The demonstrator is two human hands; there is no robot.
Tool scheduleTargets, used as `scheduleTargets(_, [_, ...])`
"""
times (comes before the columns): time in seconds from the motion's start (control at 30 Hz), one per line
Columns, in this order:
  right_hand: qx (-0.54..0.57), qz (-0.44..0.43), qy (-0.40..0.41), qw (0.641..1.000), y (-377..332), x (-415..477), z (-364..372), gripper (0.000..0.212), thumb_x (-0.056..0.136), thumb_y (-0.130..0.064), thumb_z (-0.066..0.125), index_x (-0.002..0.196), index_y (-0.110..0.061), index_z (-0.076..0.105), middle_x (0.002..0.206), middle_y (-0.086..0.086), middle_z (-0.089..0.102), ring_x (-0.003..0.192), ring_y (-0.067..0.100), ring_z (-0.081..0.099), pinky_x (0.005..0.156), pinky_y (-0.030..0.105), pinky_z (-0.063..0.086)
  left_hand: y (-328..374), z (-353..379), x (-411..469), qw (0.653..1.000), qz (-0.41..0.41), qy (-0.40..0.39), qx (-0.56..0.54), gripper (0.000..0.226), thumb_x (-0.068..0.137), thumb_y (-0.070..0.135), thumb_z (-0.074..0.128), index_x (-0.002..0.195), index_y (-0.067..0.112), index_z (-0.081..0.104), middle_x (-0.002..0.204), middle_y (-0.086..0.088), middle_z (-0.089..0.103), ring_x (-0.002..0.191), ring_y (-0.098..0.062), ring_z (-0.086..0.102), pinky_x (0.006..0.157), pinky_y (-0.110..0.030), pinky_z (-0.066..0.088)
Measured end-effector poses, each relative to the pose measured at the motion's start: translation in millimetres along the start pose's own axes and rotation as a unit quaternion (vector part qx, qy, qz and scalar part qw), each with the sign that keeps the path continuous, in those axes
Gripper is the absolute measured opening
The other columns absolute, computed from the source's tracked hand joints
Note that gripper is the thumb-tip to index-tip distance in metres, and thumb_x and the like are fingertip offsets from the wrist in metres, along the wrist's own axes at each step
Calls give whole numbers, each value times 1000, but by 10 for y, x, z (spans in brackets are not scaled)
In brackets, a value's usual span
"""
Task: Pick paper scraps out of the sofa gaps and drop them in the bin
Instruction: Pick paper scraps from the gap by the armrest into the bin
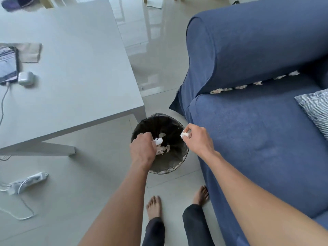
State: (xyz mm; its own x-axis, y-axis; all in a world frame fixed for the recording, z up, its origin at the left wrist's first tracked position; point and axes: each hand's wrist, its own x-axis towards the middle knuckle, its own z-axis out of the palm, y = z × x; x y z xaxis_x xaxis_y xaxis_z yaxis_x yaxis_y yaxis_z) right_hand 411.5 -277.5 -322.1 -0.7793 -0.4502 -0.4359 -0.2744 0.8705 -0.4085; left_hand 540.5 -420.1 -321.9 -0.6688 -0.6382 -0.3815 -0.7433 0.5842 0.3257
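Over on the left, a tablet [8,63] and a small white earbud case [26,78] are sitting near the left edge of the grey worktop [74,68], and a white power strip [28,182] is lying on the floor below it. The bin [159,144], lined with a black bag, is standing on the floor just off the worktop's near right corner, right up against the front of the blue sofa [257,139]. The left hand [142,150] is hanging over the bin's left side, fingers curled and pinching a white paper scrap [158,141] above the opening, with a few scraps already lying inside. The right hand [198,137] is pinching another crumpled scrap [184,134] over the bin's right rim. A row of scraps [248,85] is sitting wedged in the gap between the sofa's armrest and seat cushion, and a striped pillow [316,110] is lying at the far right.
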Motion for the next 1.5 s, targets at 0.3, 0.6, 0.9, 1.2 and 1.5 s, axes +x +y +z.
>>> scheduleTargets(0.3, [0,1,-30,1000,-30,104,425,11,91,-31,65,101,-27,63,87,0,67,82,21,63,64,34,51,-304,271,132,997,-43,-67,-17,22,94,26,59,111,16,69,107,-7,71,101,-31,66,81,-37,53])
scheduleTargets(0.6, [-5,26,-67,997,-100,125,656,19,88,-26,65,107,-29,63,83,-4,69,81,19,63,64,31,47,-526,227,169,994,-58,-97,-8,19,92,19,57,102,18,73,105,-8,73,100,-33,67,79,-34,51])
scheduleTargets(0.9, [-4,31,-53,998,-133,235,501,29,93,-27,58,122,-24,61,97,1,71,98,24,64,75,33,47,-466,173,245,996,-41,-81,-7,29,94,24,55,122,18,62,111,-6,70,104,-29,66,85,-36,53])
scheduleTargets(1.2, [48,-13,154,987,281,418,-544,14,96,-21,53,103,-21,65,91,-1,68,83,20,64,67,39,56,280,67,352,997,74,-19,-8,28,97,31,49,121,20,58,108,-2,67,97,-26,65,80,-41,54])
scheduleTargets(1.5, [20,54,228,972,1678,640,-1711,9,96,-22,55,99,-20,63,89,-3,66,77,18,63,62,34,53,1905,278,659,991,128,10,-31,45,101,41,44,137,15,47,128,-6,56,112,-28,59,81,-40,48])
